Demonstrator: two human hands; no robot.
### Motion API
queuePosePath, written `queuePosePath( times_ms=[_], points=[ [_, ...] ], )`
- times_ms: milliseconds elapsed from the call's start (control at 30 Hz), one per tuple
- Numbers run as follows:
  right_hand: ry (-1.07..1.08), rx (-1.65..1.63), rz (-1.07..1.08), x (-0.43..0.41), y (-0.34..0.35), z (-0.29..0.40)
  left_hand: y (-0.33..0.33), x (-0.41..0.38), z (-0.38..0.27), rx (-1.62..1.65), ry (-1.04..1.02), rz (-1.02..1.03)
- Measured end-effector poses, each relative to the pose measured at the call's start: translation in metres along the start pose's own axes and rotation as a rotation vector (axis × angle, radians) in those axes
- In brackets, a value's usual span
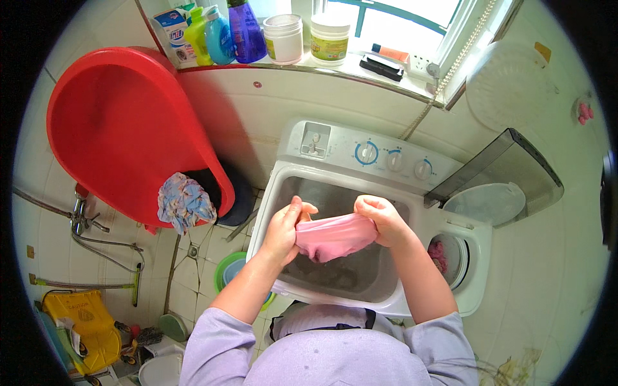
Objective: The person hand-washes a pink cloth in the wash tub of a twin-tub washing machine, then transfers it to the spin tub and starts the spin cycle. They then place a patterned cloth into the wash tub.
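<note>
A pink piece of cloth [335, 236] is stretched between my two hands, above the open wash tub [347, 284] of a twin-tub washing machine. My left hand [286, 229] grips its left end, thumb raised. On the other side, my right hand [384, 219] pinches the upper right corner. Murky grey water seems to lie in the tub below. To the right, the round spin tub [456, 270] stands open with some pink fabric [437, 255] inside. The machine's control panel [381, 154] with its knobs runs along the back.
A big red plastic tub [120, 130] leans at the left, with crumpled patterned cloth [186, 202] at its lower end. The raised grey lid [507, 173] stands at the right. Bottles [246, 34] and jars [330, 38] line the windowsill. A green basin [224, 270] sits on the floor.
</note>
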State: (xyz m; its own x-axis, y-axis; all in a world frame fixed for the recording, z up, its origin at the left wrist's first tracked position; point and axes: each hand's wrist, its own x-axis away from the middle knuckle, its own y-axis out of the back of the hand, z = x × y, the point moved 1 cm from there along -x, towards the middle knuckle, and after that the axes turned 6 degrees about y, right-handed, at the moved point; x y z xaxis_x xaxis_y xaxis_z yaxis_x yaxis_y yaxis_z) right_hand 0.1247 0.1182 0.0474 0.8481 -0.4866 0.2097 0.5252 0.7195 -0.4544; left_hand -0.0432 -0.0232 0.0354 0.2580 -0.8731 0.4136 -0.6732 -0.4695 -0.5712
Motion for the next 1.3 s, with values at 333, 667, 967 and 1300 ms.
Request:
queuePosePath(
  times_ms=[333, 667, 967, 1300],
  points=[
    [0.172, -0.099, -0.121, 0.016, 0.017, 0.046, 0.031, 0.008, -0.023, -0.859, 0.204, 0.445],
    [0.182, -0.082, -0.201, 0.02, 0.057, 0.048, 0.079, 0.017, -0.048, -0.195, 0.138, 0.485],
    [0.017, 0.764, 0.097, 0.03, 0.035, 0.056, 0.054, 0.014, -0.052, -0.035, -0.104, 0.342],
    [0.17, 0.012, -0.066, 0.008, 0.016, 0.021, 0.016, 0.012, -0.034, -0.377, -0.13, 0.403]
  ],
)
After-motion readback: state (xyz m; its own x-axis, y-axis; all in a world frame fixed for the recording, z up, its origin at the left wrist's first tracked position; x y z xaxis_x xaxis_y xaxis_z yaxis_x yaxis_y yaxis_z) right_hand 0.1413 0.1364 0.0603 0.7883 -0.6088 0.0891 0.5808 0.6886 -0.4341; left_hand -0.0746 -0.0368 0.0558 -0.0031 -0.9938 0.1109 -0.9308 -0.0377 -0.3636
